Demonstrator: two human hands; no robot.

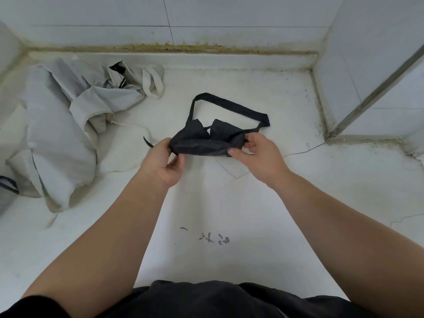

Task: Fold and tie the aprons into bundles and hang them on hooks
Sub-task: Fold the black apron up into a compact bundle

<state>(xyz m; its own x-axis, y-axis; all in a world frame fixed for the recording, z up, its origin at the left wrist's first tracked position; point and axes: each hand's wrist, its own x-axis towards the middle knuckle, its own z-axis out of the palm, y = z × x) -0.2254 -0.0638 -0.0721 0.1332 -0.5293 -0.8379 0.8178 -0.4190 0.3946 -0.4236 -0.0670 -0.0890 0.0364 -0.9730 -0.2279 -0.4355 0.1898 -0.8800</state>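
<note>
Head view, frame centre: both hands, left hand (166, 160) and right hand (257, 154), pinch the ends of the dark apron bundle (204, 143) above the counter (229, 203); soft, light cloth, best gripped at its rolled ends.

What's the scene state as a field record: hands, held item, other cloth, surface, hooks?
held item: black fabric apron rolled into a bundle, held at both ends
left hand: grips the bundle's left end
right hand: pinches the bundle's right end
strap: black neck strap loop, lying behind the bundle
other cloth: pile of crumpled pale grey cloth with cream straps, far left, unfolded
surface: white cracked surface, tiled walls behind it
hooks: none in view
</note>
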